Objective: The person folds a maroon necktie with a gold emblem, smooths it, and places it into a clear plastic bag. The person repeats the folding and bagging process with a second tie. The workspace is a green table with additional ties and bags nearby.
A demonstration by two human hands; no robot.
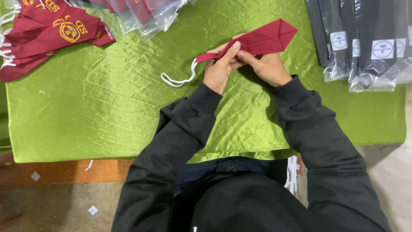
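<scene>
We pinch a dark red cloth tie (262, 41) with a white elastic loop (178, 79) between both hands, left hand (219, 68) and right hand (267, 65) closed on it, above the shiny green tablecloth (107, 107).

Layout on the cloth-covered table (86, 120): a folded tie (266, 39) held in both hands near the far edge, centre; its elastic loop (178, 79) to the left; loose ties (47, 32) at far-left corner; bagged ties (365, 43) along the right edge.
</scene>
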